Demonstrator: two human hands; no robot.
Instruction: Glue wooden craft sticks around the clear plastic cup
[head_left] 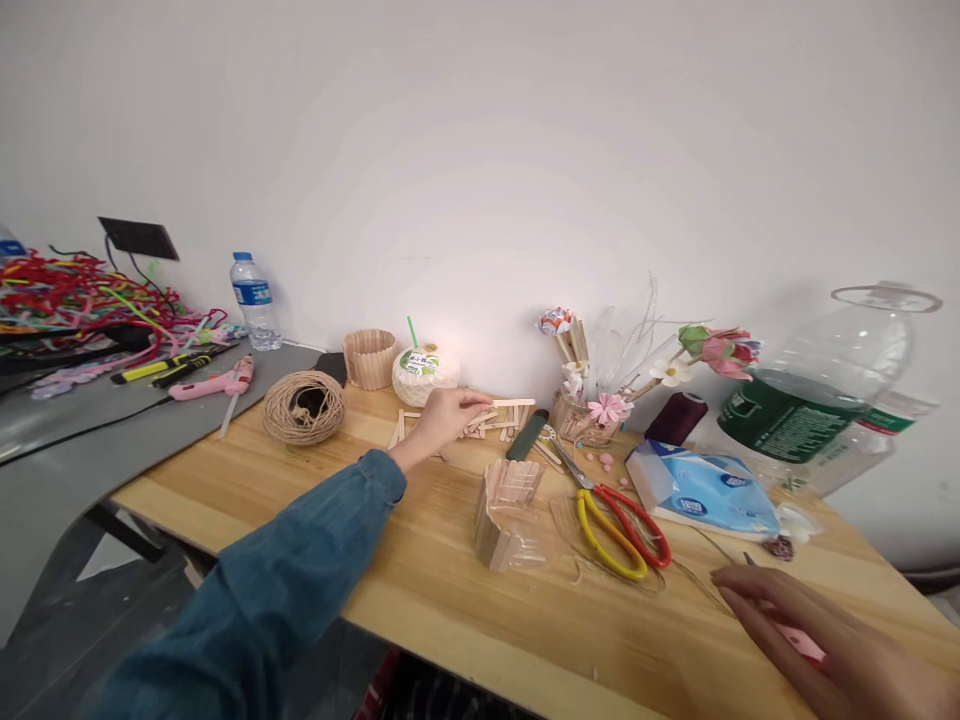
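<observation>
My left hand (pixel 452 412) reaches over the middle of the table, fingers pinched on one end of a wooden craft stick (pixel 514 402). Several more craft sticks (pixel 480 428) lie loose beneath and around it. At the lower right, my right hand (pixel 810 625) is curled around a pink tool (pixel 801 642); most of it is hidden, with a dark tip showing beyond the fingers. Between the hands stands a small holder made of craft sticks (pixel 499 515), its clear plastic inner part showing. Scissors (pixel 619 520) with red and yellow handles lie to its right.
Along the wall stand a round craft-stick cup (pixel 370 360), a white container with a green straw (pixel 424 372), a flower-filled holder (pixel 589 415) and a large bottle (pixel 810 390). A twine roll (pixel 304 408), pink glue gun (pixel 217 381) and water bottle (pixel 255 300) are left; a tissue pack (pixel 701 490) is right.
</observation>
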